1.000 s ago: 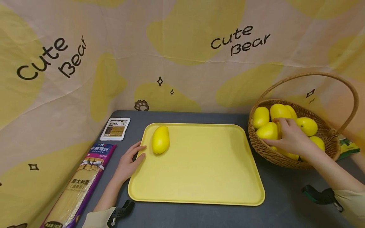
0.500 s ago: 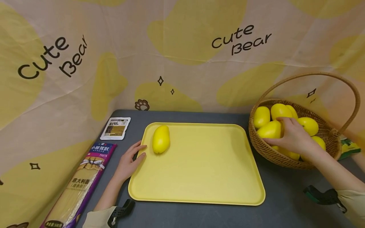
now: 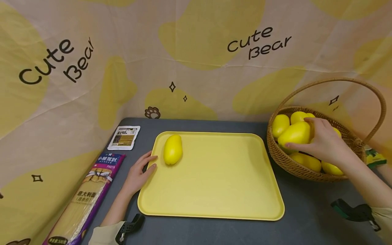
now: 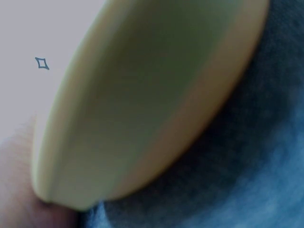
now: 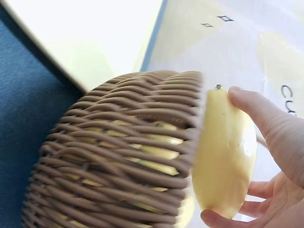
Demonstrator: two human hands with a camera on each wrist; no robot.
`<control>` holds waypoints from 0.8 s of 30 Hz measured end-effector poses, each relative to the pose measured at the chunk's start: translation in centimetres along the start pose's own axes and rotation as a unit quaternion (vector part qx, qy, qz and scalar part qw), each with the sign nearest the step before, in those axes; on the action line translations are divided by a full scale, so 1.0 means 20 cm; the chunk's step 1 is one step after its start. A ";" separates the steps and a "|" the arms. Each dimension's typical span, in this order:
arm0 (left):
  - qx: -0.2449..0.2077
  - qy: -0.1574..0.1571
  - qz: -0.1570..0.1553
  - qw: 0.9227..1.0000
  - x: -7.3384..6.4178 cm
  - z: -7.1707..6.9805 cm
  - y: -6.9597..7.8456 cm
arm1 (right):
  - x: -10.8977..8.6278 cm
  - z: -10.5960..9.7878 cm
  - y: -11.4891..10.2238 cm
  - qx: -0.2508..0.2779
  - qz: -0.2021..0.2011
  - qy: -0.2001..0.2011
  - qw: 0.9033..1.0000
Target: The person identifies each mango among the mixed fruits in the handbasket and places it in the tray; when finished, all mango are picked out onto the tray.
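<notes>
My right hand holds a yellow mango between thumb and fingers, just above the other mangoes in the wicker basket. The right wrist view shows the thumb near the stem end of that mango and fingertips at its other end, beside the woven wall. On the left, my left hand rests its fingertips and thumb on the left rim of a yellow tray. A single mango lies near the tray's upper left corner. In the left wrist view the tray edge is blurred.
A pasta packet and a small white pouch lie left of the tray. The basket's tall handle arches over the mangoes. Behind the basket's right side sits a green and yellow packet. Printed cloth borders the table.
My right hand has lifted the mango slightly up and to the right from the pile, uncovering mangoes below. The left hand stays on the tray rim.
</notes>
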State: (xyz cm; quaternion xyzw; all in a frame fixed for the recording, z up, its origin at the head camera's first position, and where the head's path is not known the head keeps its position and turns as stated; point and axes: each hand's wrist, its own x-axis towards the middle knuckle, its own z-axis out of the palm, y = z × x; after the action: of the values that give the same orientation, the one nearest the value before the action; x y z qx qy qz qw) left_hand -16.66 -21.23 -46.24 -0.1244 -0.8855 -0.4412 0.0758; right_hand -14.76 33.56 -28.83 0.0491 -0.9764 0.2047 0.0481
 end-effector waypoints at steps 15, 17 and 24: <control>-0.004 -0.007 -0.006 1.000 0.00 0.00 0.00 | 0.01 0.02 -0.23 0.043 -0.062 0.023 0.997; -0.004 -0.007 -0.005 1.000 0.00 0.00 0.00 | 0.01 0.05 -0.27 0.053 -0.077 0.024 0.995; -0.004 0.001 0.005 1.000 0.00 0.00 0.01 | 0.06 0.18 -0.38 0.072 -0.113 0.011 0.991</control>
State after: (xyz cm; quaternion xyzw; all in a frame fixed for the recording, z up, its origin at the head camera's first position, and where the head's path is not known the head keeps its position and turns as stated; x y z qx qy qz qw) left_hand -16.61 -21.17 -46.14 -0.1285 -0.8829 -0.4448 0.0781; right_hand -15.27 25.16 -28.97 0.1604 -0.9466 0.2685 0.0782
